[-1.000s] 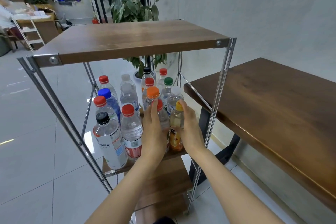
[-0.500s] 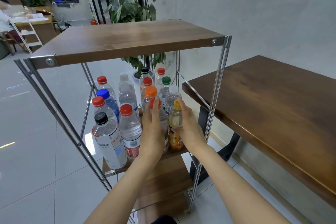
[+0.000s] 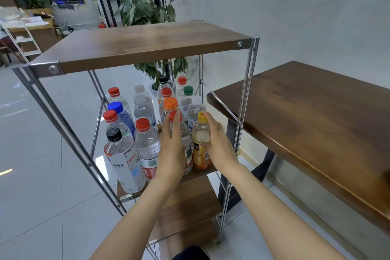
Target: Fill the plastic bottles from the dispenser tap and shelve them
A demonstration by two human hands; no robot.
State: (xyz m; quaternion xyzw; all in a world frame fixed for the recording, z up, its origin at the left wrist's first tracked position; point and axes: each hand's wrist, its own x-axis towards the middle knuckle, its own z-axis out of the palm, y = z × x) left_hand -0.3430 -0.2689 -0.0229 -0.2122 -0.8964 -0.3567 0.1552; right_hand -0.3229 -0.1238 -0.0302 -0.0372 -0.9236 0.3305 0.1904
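Reaching with both arms into the metal-framed rack, I have my hands on two bottles at the front right of its middle wooden shelf board (image 3: 202,172). My left hand (image 3: 172,150) lies against the clear plastic bottle with the red cap (image 3: 187,143). The fingers are straight and together, the tips up at the cap, and they are not curled round anything. My right hand (image 3: 219,145) is flat against the right side of the small yellow-capped bottle with the orange label (image 3: 201,133), just beside the first one. Its fingers are stretched up too, one tip touching the yellow cap; I cannot see where the thumb sits.

Both bottles stand upright, touching or nearly touching each other. More capped bottles crowd the same shelf behind and to the left. They include an orange-capped one (image 3: 171,104) right behind my left fingertips, a blue-capped one (image 3: 116,108) and a tall clear bottle with a black cap and white label (image 3: 123,154) at the front left corner. All of them stand upright.

Above them is the rack's top wooden board (image 3: 147,46), and lower boards show beneath my forearms. A dark wooden table (image 3: 306,112) stands just to the right of the rack, and a leafy potted plant (image 3: 147,12) stands behind it — on a grey tiled floor.
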